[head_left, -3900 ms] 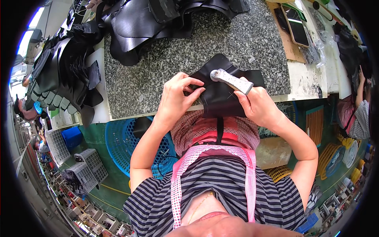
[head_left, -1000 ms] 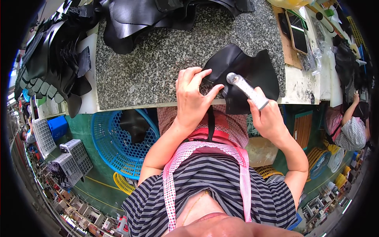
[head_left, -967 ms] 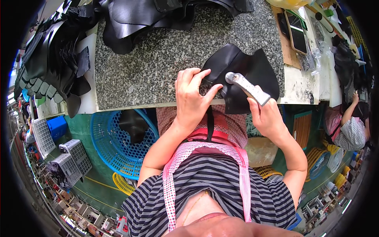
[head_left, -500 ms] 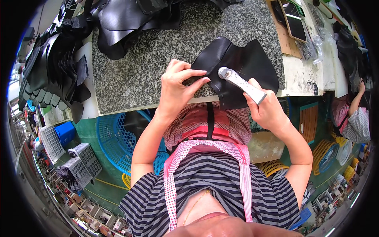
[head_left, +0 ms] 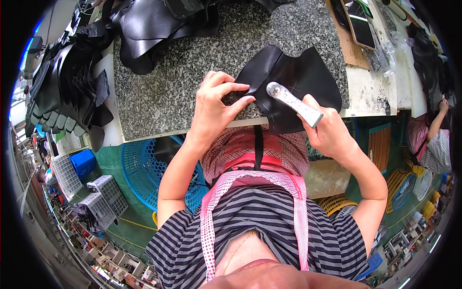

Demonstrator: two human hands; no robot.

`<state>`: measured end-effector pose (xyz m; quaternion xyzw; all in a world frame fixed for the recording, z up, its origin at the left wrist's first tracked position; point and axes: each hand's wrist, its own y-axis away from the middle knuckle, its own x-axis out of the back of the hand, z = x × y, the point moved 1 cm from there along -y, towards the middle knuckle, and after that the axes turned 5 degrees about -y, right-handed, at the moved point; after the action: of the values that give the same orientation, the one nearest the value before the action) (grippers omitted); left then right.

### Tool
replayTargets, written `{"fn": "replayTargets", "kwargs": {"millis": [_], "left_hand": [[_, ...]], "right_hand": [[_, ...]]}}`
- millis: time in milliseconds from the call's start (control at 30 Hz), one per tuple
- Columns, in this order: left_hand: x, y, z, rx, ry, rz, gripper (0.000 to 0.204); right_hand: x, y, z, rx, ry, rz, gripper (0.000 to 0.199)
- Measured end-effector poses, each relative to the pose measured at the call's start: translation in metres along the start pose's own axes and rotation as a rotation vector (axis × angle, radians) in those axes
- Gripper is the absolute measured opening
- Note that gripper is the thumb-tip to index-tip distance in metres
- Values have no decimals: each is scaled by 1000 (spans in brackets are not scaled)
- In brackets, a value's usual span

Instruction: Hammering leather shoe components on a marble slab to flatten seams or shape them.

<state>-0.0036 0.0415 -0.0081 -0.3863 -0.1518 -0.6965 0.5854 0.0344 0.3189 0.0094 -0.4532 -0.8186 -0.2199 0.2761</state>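
Note:
A shaped piece of black leather (head_left: 315, 79) lies over the near edge of a speckled stone slab (head_left: 163, 106), its lower part hanging past the edge. At its left edge, the thumb and index finger of my left hand (head_left: 214, 101) hold the leather, with a small gap between their tips. My right hand (head_left: 332, 130) is closed around a hammer with a worn, pale metal head (head_left: 291, 100). The round end of the head rests on or just above the leather near its seam; I cannot tell which. My fingers hide the handle.
More black leather pieces (head_left: 154, 24) are heaped at the slab's far left, with a layered stack (head_left: 62, 82) further left. A phone (head_left: 361, 26) lies on cardboard at far right. Below are a blue basket (head_left: 139, 168) and grey crates (head_left: 108, 197). Another person (head_left: 430, 144) is at far right.
Both hands and the leather keep almost the same places. The view has shifted very slightly, and the hammer head still lies at the same spot on the leather.

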Motion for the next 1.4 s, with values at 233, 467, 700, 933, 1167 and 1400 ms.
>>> {"fn": "replayTargets", "kwargs": {"millis": [233, 467, 700, 933, 1167, 1400], "left_hand": [[-4, -2, -4, -65, 23, -33, 30], [-10, 6, 2, 24, 35, 3, 21], [-11, 7, 8, -5, 1, 21, 30], [-10, 3, 5, -20, -53, -5, 42], [-8, 4, 5, -1, -133, -20, 44], [-7, 3, 2, -39, -175, -10, 44]], "right_hand": [[3, -2, -4, 3, 21, -15, 22], [1, -1, -1, 5, 17, -13, 22], [-1, 0, 3, 27, 18, -1, 24], [6, -4, -3, 26, 4, -26, 20], [27, -17, -24, 54, 35, 14, 16], [10, -24, -27, 41, 49, -11, 18]]}}
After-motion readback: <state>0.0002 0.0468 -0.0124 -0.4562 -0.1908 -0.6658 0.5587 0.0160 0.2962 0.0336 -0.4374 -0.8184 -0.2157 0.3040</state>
